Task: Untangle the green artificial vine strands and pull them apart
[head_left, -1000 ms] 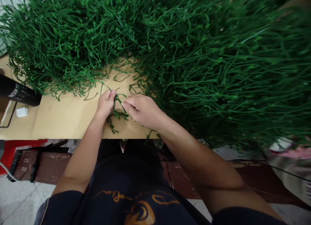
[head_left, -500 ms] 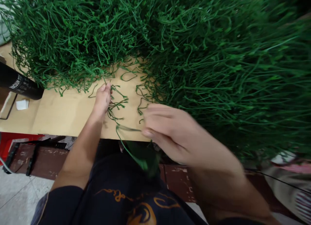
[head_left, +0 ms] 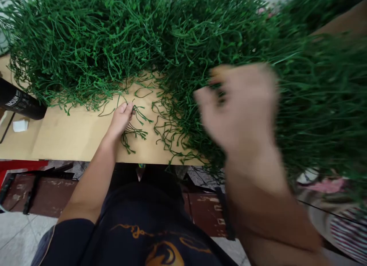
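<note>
Beyond the lap of the person, where the dark shirt (head_left: 140,220) shows thin orange lettering, the desk (head_left: 74,137) begins. Nearest above it, the right hand (head_left: 237,105) is raised in front of the green pile (head_left: 100,40), thumb and fingers bent with some gap between them; it is blurred, so I cannot tell if it holds anything. Farther to the left, the left hand (head_left: 122,116) is over the desk, its thumb and finger pinched on a small bunch of sprigs (head_left: 141,133), whose forked tips spread toward the right.

These sprigs look to me like moulded plastic: very light, flexible and a little springy, hardly fragile, perhaps somewhat slippery. I would judge the gathered end the best place to take hold, as the thin tips could easily catch one another.

Under them, the desk surface is flat and matt, like brown cardboard. At its left side is a black bottle (head_left: 24,103), a cylinder with white letters, and near it a white scrap (head_left: 20,125), probably paper. Behind, the pile rises thick and tangled, its curled stems ending in small branching tips; its front edge thins into separate loops.
</note>
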The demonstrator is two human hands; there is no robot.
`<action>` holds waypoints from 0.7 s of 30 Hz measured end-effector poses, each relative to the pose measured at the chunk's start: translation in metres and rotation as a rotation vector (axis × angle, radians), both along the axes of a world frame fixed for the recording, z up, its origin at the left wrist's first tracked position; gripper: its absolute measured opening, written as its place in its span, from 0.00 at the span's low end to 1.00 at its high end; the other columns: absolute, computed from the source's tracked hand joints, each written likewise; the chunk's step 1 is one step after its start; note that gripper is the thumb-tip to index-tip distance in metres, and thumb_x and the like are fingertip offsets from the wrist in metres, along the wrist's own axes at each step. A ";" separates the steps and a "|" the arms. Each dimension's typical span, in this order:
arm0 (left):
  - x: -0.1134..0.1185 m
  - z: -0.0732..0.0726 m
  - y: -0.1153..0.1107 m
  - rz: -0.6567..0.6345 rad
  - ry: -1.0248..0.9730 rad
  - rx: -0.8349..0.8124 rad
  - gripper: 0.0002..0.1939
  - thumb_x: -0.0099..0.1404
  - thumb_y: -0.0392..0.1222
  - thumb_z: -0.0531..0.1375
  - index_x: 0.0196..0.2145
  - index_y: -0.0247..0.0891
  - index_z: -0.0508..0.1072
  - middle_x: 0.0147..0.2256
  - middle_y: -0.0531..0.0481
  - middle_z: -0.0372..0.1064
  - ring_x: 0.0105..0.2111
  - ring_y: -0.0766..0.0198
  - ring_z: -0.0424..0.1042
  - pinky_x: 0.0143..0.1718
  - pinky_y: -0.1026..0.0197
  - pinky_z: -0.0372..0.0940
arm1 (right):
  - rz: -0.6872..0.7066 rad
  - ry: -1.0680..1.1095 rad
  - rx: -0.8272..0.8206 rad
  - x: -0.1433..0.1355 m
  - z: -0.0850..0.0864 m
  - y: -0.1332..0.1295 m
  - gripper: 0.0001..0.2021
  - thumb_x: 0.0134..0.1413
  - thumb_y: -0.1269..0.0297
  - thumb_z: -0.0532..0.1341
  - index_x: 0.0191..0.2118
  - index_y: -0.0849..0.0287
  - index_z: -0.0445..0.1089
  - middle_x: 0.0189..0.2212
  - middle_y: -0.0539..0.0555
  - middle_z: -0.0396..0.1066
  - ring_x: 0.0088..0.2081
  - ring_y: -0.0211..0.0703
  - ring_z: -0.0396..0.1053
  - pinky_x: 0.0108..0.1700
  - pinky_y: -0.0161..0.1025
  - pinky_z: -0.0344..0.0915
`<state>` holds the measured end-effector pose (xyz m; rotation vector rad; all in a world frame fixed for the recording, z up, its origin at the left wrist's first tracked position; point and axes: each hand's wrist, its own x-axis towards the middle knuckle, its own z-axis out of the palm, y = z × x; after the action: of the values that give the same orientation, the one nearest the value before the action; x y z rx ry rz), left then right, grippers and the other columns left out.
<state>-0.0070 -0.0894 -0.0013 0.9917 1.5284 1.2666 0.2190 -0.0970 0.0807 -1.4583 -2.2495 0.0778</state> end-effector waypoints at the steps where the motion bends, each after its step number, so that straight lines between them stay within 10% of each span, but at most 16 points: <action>1: -0.001 -0.001 0.000 -0.007 0.010 0.010 0.17 0.65 0.42 0.53 0.20 0.36 0.55 0.17 0.59 0.49 0.15 0.77 0.49 0.19 0.70 0.47 | -0.010 0.001 -0.051 -0.024 -0.010 0.000 0.24 0.57 0.51 0.50 0.50 0.67 0.65 0.42 0.67 0.68 0.47 0.58 0.61 0.49 0.53 0.57; 6: -0.005 -0.001 -0.002 -0.012 0.072 0.054 0.15 0.65 0.36 0.52 0.20 0.35 0.58 0.16 0.59 0.51 0.16 0.76 0.51 0.21 0.69 0.49 | 0.227 0.051 -0.389 -0.097 -0.048 0.008 0.12 0.57 0.62 0.51 0.34 0.62 0.68 0.30 0.57 0.69 0.32 0.42 0.64 0.35 0.39 0.55; 14: -0.006 -0.011 0.005 -0.062 0.082 0.078 0.15 0.64 0.36 0.53 0.20 0.36 0.59 0.17 0.58 0.49 0.18 0.74 0.50 0.21 0.69 0.48 | 0.271 0.308 -0.316 -0.084 -0.054 0.001 0.09 0.53 0.68 0.51 0.23 0.59 0.59 0.23 0.53 0.62 0.30 0.39 0.58 0.34 0.37 0.53; 21: -0.010 -0.005 0.016 0.237 -0.028 -0.027 0.15 0.66 0.36 0.50 0.22 0.37 0.56 0.19 0.58 0.52 0.16 0.76 0.49 0.18 0.70 0.46 | 0.652 0.443 -0.002 -0.050 0.000 -0.047 0.08 0.52 0.74 0.51 0.24 0.57 0.58 0.22 0.51 0.61 0.28 0.38 0.60 0.32 0.38 0.58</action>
<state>-0.0170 -0.0734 -0.0063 0.7891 1.6740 1.4133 0.1693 -0.1438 0.0807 -0.5719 -2.2327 0.5453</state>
